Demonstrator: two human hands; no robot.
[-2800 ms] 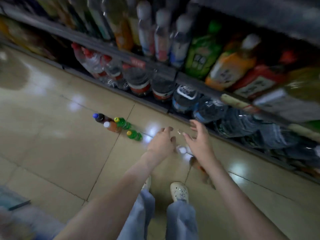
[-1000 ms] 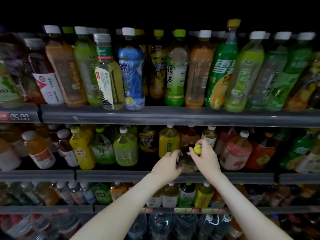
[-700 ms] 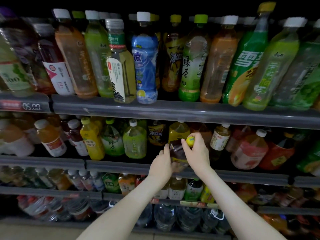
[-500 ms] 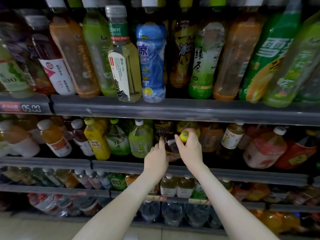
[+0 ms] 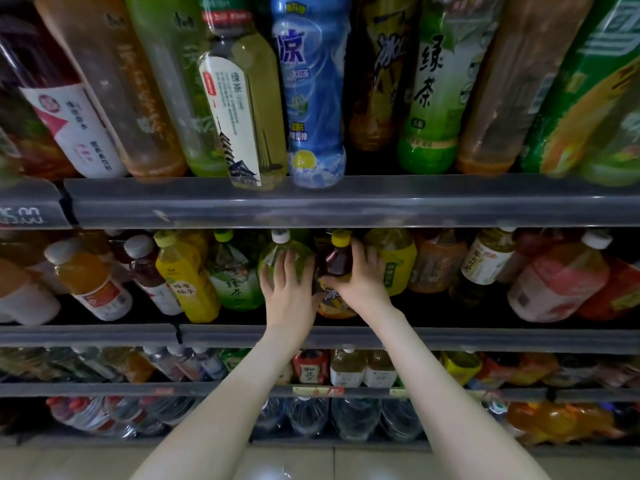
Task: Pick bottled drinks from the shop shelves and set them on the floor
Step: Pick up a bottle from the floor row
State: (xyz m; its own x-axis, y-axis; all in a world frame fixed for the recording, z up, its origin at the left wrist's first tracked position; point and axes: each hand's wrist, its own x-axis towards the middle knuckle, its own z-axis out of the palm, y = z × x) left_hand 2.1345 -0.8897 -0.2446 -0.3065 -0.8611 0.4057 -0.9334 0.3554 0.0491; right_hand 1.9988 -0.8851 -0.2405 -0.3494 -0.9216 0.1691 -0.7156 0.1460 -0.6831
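A dark tea bottle (image 5: 335,263) with a yellow cap stands upright on the middle shelf (image 5: 485,339), among other drinks. My right hand (image 5: 360,278) grips it from the right, thumb across its front and fingers curled behind. My left hand (image 5: 287,292) rests flat on the neighbouring green tea bottle (image 5: 280,242) with a white cap, fingers straight and spread over its front. The lower part of the dark bottle shows a yellow-orange label between my two hands.
Tall bottles lean over the upper shelf rail (image 5: 346,206) just above my hands. A yellow bottle (image 5: 398,261) stands right of my right hand. Lower shelves hold small bottles and water jugs (image 5: 353,420). A strip of tiled floor (image 5: 86,462) shows at the bottom.
Both hands carried the tilted dark bottle up and into the middle shelf; it now stands upright. My left hand left it and moved onto the green bottle. The view came closer.
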